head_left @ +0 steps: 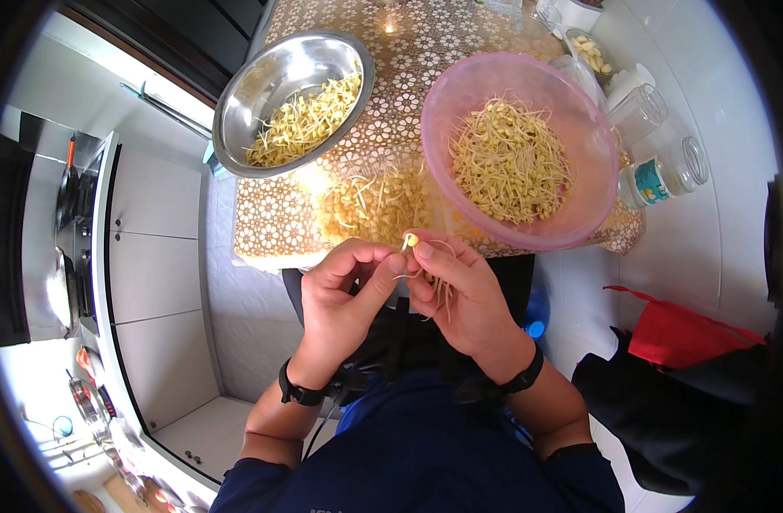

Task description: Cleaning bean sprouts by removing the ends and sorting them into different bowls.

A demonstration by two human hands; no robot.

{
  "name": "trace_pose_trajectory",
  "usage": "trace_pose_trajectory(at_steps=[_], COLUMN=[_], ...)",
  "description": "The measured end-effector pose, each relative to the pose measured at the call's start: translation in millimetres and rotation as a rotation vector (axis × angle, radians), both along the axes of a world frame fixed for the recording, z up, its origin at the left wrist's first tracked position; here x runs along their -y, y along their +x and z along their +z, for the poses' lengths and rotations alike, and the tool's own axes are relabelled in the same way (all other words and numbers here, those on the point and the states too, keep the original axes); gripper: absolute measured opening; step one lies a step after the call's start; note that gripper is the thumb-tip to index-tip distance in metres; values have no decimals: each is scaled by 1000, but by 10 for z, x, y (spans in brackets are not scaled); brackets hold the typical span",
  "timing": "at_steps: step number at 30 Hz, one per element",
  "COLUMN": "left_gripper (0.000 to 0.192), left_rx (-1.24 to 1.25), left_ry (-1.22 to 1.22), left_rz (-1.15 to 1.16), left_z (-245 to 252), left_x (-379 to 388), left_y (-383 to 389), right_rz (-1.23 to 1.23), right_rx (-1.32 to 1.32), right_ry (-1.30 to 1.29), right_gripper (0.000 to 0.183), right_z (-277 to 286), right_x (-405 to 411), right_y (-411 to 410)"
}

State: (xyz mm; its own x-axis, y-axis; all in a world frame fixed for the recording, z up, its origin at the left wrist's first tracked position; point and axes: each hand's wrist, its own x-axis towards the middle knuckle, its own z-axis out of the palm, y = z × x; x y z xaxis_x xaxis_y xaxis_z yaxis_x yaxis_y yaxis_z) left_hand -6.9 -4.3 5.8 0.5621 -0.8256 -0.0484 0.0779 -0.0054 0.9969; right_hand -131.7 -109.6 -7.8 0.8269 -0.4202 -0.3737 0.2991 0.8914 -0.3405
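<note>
Between the fingertips of both hands is a bean sprout (411, 240) with a yellow head and a bent white stem. My left hand (346, 295) pinches its stem between thumb and forefinger. My right hand (462, 285) grips the head side, and several thin sprout stems (441, 292) hang from its curled fingers. Just beyond the hands, loose sprouts lie in a pile in a clear plastic bag or sheet (375, 205). A steel bowl (237, 106) at the far left contains sprouts (308, 122). To the right, a pink translucent basin (590, 154) holds a larger heap of sprouts (510, 163).
A flower-patterned cloth (398, 83) covers the table. Glass jars (670, 173) and a container of garlic cloves (590, 54) stand along the right wall. Cabinets (154, 256) and a stove are on the left. A red bag (683, 330) lies on dark cloth at right.
</note>
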Motion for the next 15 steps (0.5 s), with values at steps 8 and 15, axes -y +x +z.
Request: trace_pose_trajectory(at_steps=[8, 15], left_gripper=[11, 10], left_rx=[57, 63], left_ry=[42, 46], left_rz=[14, 0], left_z=[-46, -21], left_x=[-7, 7], left_y=[-16, -16], right_rz=[27, 26], right_rx=[-2, -13], right_ry=[-32, -37], right_gripper=[19, 21], right_z=[-18, -5], right_x=[8, 12], right_y=[-42, -51])
